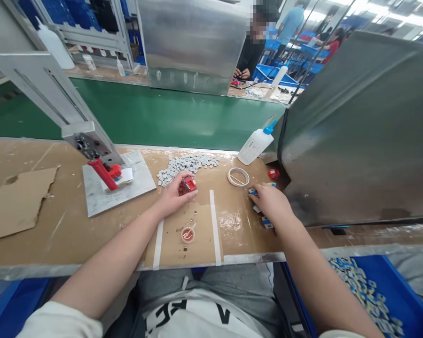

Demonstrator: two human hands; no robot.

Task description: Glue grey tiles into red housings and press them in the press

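Note:
My left hand is closed around a small red part with a grey edge, held above the cardboard mat. On the right, my right hand bends down over several small blue and white pieces; its fingertips touch one of them, partly hidden by the hand. Just beyond my left hand lies a heap of small grey square pieces. Between my arms sits a little cup of reddish paste with a thin stick in it. A roll of tape lies between the hands.
A clamp press with a red handle stands on a metal plate at left. Behind the tape roll leans a squeeze bottle. A metal panel bounds the right side. A blue bin holds many pieces below. Another person works across the green belt.

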